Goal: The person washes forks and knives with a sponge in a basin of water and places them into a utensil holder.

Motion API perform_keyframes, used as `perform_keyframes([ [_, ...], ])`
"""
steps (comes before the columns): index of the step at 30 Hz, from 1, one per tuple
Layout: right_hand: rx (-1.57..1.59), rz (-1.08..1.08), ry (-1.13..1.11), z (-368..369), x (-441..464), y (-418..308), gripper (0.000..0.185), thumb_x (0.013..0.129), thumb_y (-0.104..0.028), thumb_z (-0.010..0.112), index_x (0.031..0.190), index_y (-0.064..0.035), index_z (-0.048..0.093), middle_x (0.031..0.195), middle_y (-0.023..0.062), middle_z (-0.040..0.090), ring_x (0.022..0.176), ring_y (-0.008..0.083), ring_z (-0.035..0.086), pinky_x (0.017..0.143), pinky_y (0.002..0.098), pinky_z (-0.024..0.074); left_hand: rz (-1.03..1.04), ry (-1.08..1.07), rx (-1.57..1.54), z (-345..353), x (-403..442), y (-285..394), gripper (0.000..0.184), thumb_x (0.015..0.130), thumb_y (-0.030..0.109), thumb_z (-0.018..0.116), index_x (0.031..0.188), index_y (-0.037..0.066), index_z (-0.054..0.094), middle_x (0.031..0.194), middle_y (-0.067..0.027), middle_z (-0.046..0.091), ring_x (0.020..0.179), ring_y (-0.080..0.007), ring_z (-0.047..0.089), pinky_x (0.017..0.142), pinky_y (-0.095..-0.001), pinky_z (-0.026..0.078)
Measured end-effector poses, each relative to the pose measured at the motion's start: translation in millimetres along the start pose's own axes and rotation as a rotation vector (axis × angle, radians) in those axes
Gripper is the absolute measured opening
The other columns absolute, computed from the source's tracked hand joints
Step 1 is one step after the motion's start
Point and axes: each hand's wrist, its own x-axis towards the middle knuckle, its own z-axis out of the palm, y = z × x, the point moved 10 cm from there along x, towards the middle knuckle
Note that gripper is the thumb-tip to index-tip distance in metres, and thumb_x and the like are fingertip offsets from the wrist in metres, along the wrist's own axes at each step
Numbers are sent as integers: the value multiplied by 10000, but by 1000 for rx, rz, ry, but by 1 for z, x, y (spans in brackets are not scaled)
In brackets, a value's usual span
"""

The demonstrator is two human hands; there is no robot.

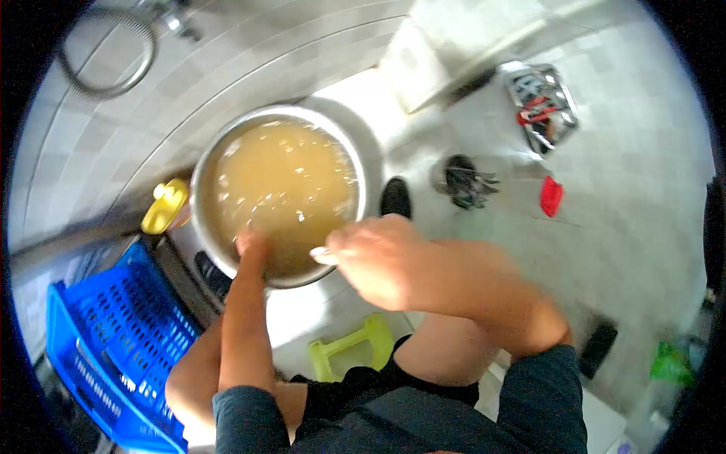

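Note:
A large round metal basin (195, 198) holds cloudy yellowish-brown water with glints and bubbles on its surface. My left hand (252, 244) reaches into the water near the basin's front edge; its fingers are hidden below the surface. Over the front right rim, my right hand (370, 253) is closed around the end of a small light-coloured item (324, 256). The rest of that item, if any, is lost against the water.
A blue perforated crate (136, 325) stands at the left, with a yellow bottle (166, 208) behind it. A yellow-green stool (349, 346) is in front. Rightward are a metal tray with tools (541, 110), dark items (467, 184) and a red object (551, 197).

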Motion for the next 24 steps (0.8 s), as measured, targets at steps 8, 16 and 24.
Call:
perform_keyframes([
  [8,-41,85,-120,5,5,8,197,929,-131,496,932,-4,647,847,186,699,782,363,703,672,475,569,48,-91,-228,-47,-31,15,405,925,371,558,1251,148,649,1310,-115,631,1164,-304,639,949,-471,518],
  [16,41,255,-157,-15,12,3,382,1021,-288,381,946,6,613,865,240,661,861,427,651,749,509,502,-69,66,-373,-142,-79,-15,410,865,378,629,1159,99,691,1214,-174,669,1133,-335,645,957,-422,511],
  [24,118,343,264,-47,25,22,287,971,-234,468,1044,5,609,1004,246,674,955,433,641,830,503,497,54,46,-1327,-210,-159,-22,271,858,235,674,961,-15,681,906,-164,694,883,-244,704,720,-368,597],
])
